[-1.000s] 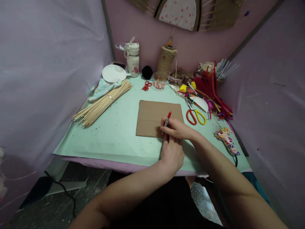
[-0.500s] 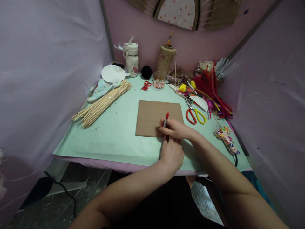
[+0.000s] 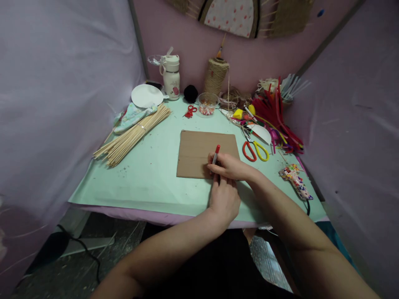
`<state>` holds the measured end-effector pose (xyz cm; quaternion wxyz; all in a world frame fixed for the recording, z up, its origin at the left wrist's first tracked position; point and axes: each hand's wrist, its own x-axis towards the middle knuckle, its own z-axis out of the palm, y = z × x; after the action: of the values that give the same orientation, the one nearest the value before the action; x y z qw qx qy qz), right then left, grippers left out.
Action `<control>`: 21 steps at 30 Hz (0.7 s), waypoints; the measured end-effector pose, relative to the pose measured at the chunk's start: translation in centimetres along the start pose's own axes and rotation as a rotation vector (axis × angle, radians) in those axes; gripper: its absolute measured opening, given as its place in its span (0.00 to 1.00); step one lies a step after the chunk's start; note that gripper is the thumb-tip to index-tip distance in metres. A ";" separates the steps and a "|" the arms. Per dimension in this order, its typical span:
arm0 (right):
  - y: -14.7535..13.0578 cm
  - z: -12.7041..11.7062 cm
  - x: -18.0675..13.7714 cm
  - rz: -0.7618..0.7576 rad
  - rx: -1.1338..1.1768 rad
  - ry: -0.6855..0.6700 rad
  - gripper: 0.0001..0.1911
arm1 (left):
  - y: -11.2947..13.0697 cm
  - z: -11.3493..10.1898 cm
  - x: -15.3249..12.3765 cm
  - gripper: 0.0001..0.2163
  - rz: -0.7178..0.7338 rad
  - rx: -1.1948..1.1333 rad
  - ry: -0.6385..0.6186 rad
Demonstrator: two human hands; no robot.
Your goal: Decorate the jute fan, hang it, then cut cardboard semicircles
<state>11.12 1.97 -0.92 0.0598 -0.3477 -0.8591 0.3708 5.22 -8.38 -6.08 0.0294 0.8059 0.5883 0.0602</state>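
A flat brown cardboard rectangle (image 3: pixel 196 149) lies on the table in the middle of the head view. My right hand (image 3: pixel 229 167) is closed around a marker (image 3: pixel 215 154) with a red end and a grey barrel, held steeply over the lower right part of the cardboard. The marker's lower tip is hidden by my fingers. Just below, my left hand (image 3: pixel 225 201) rests at the cardboard's near edge, its fingers stretched forward and lying flat. My right hand covers their tips.
Wooden sticks (image 3: pixel 134 135) lie bundled at left. Scissors with red and yellow handles (image 3: pixel 255 151) sit right of the cardboard, near a patterned glue gun (image 3: pixel 295 180). Along the back stand a white bottle (image 3: pixel 171 81), a twine spool (image 3: pixel 216 77) and red pipe cleaners (image 3: pixel 272 108).
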 end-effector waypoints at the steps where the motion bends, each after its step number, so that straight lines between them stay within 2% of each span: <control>1: 0.0 0.0 0.0 -0.002 -0.003 0.006 0.05 | 0.0 0.1 0.0 0.25 -0.004 0.002 0.006; 21: 0.2 -0.1 0.1 -0.026 0.025 -0.047 0.06 | -0.1 -0.2 0.1 0.25 0.008 -0.005 -0.012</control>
<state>11.21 2.19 -0.94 0.0486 -0.3270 -0.8599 0.3888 5.15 -8.29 -5.84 0.0347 0.8085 0.5847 0.0571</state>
